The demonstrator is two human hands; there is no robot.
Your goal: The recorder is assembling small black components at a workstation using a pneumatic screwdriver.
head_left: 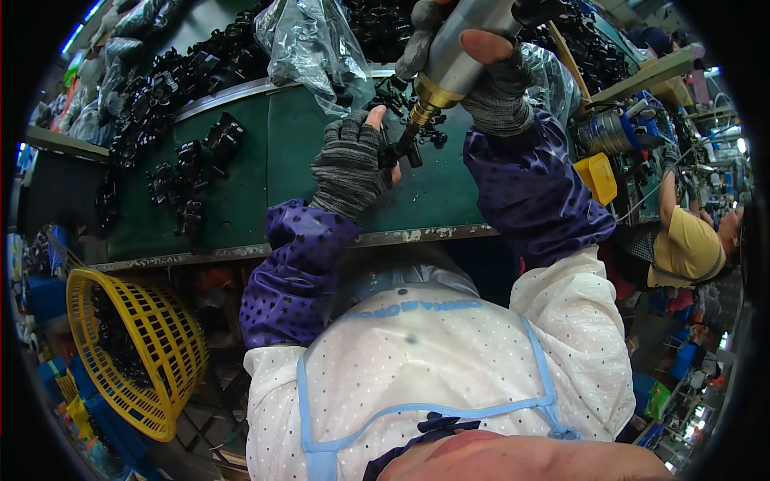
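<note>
My left hand, in a grey knit glove with bare fingertips, is closed around a small black part above the green worktop. Gripped in my gloved right hand is a silver power screwdriver with a brass collar. The tool slants down to the left, and its dark tip meets the black part beside my left fingers. My fingers hide much of the part. Several small black pieces lie just beyond it. Purple sleeve covers reach up both forearms.
Heaps of black parts line the far side of the green worktop, and a few lie nearer at left. Clear plastic bags sit behind. A yellow basket stands below left. At right are a wire spool, a yellow bin and another person.
</note>
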